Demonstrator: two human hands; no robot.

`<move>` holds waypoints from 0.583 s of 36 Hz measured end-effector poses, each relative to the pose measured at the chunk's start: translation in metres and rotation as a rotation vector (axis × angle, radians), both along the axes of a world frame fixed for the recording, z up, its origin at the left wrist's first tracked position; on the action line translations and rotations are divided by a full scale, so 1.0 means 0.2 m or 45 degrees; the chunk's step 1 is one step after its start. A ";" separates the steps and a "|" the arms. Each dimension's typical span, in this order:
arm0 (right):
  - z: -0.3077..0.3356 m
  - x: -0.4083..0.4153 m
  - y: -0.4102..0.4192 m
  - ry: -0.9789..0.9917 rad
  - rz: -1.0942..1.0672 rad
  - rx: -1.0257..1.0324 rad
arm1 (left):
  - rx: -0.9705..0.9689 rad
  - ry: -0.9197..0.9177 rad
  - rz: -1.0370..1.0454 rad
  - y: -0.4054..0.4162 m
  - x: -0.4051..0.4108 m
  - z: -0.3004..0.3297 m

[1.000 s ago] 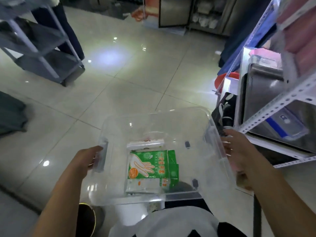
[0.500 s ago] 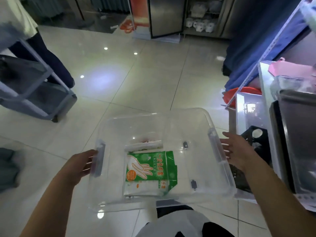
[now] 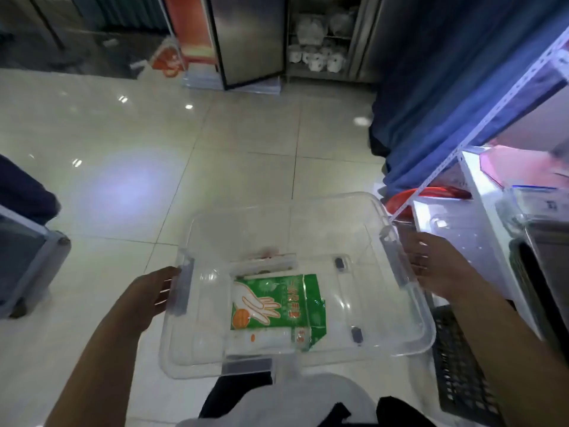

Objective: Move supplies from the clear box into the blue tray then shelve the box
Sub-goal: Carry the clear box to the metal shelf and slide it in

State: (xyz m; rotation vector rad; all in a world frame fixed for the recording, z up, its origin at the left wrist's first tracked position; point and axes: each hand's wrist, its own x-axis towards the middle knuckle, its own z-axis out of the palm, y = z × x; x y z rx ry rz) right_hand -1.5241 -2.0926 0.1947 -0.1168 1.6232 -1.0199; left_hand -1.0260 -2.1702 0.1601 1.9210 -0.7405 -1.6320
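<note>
I carry the clear box (image 3: 409, 340) in front of me above the tiled floor. My left hand (image 3: 144, 298) grips its left side handle, and my right hand (image 3: 437, 266) grips the right side handle. Inside the box lies a green pack of gloves (image 3: 274, 306) with a hand drawing on it. A small clear flat case (image 3: 264, 265) lies just behind the pack. No blue tray is in view.
A white metal shelf rack (image 3: 480, 211) with bins stands close on the right, a red basin (image 3: 428, 194) under it. A dark crate (image 3: 462, 368) sits at lower right. A grey cart (image 3: 30, 260) and a person's leg (image 3: 21, 192) are at left.
The view has swung left and away from the shelf rack while both hands keep hold of the box. The grey cart has slid toward the left edge.
</note>
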 end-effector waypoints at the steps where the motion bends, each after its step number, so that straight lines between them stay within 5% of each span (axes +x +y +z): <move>1: 0.03 0.00 -0.07 0.017 -0.034 0.026 | 0.003 0.012 -0.044 -0.13 -0.03 0.01; 12: 0.25 -0.28 -0.44 -0.063 -0.432 0.099 | -0.005 0.062 -0.479 -1.50 -0.75 0.11; 21: 0.01 -0.67 -0.60 0.004 -0.916 0.111 | -0.015 -0.027 -0.923 -2.14 -1.78 0.05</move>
